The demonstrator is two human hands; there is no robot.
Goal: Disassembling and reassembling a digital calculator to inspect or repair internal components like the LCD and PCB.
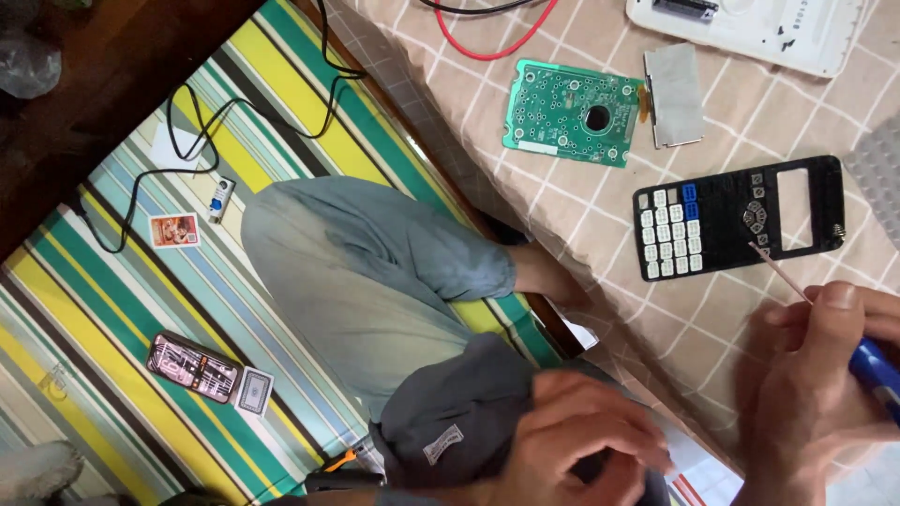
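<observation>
Gripping a blue-handled screwdriver (867, 361), the right hand (806, 394) is hovering its tip beside the black calculator front (736, 217) near the table's (562, 215) edge; the left hand (577, 450) is clutching, seemingly, a grey cap (459, 412).

A matt black plastic calculator shell (739, 217) is lying on soft checked cloth (581, 215) beside a glossy green circuit board (572, 112), while the right hand (816, 394) is pinching a thin, smooth stick (778, 270) and a glossy blue plastic handle (877, 370).
</observation>
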